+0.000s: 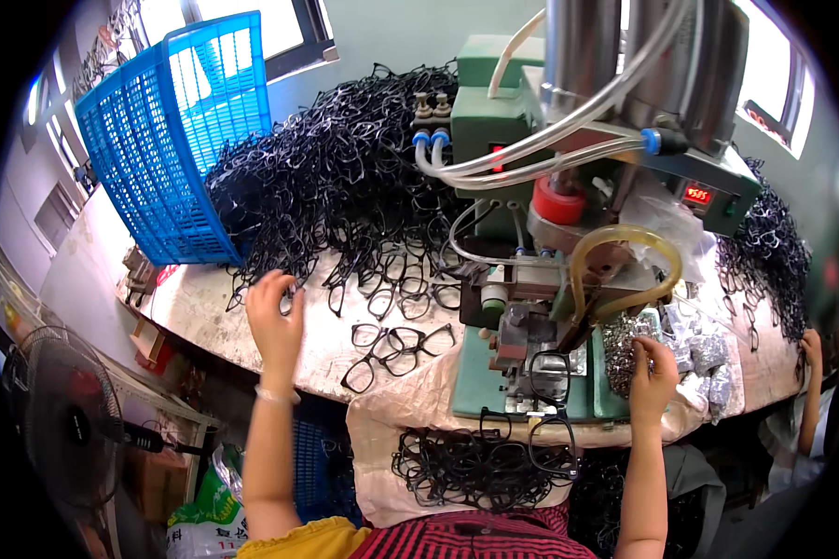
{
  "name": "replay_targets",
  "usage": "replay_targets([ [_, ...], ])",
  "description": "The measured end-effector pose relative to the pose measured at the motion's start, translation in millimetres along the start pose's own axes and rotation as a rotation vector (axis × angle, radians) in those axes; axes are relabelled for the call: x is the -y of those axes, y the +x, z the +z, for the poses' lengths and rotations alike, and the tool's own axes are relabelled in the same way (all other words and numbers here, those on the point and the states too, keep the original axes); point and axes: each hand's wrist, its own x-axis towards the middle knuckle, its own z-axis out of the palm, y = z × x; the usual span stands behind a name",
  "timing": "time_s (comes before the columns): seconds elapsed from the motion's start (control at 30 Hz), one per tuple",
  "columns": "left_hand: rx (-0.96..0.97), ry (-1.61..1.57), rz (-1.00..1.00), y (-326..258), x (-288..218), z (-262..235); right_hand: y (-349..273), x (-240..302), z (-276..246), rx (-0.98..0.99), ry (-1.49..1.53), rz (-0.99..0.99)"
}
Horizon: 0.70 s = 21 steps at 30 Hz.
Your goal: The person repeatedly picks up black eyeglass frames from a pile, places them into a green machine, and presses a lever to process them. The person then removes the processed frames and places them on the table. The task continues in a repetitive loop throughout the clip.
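Reaching left hand (275, 317) nears frame pile (345, 196); right hand (653, 377) touches metal parts (625, 340).

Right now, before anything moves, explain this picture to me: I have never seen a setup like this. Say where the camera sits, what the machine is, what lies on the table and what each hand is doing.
The camera is worn on a person's head and looks down, so both bare forearms rise from the lower edge; the fisheye lens bends straight edges.

In the middle stands a green bench-top machine with metal cylinders, clear hoses and a small red number display. One black plastic glasses frame sits at its base.

On the pale worn table lies a big heap of black glasses frames, beside a tipped blue plastic basket. A few loose frames lie nearer.

The left hand reaches toward the heap, fingers spread, holding nothing clearly. The right hand pinches into a pile of small shiny metal parts; what it grips is too small to tell.

More frames fill the lap cloth.
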Motion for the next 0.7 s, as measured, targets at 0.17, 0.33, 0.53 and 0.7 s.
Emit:
replay_targets([
  [0.17,0.157,0.258,-0.963,-2.6,184.8,47.9,7.4,8.8,11.5,-0.022,0.159,0.085],
  [0.33,0.05,-0.347,-1.122,-49.5,205.1,113.7,-12.2,-4.4,-8.2,-0.052,0.237,0.336],
  [0.53,0.5,-0.103,-0.428,-50.1,79.2,132.5,-51.2,-7.1,-46.3,-0.128,0.064,0.339],
  [0.7,0.763,0.397,-0.116,-9.3,-13.5,62.0,-49.5,18.8,-49.4,-0.018,0.123,0.239],
])
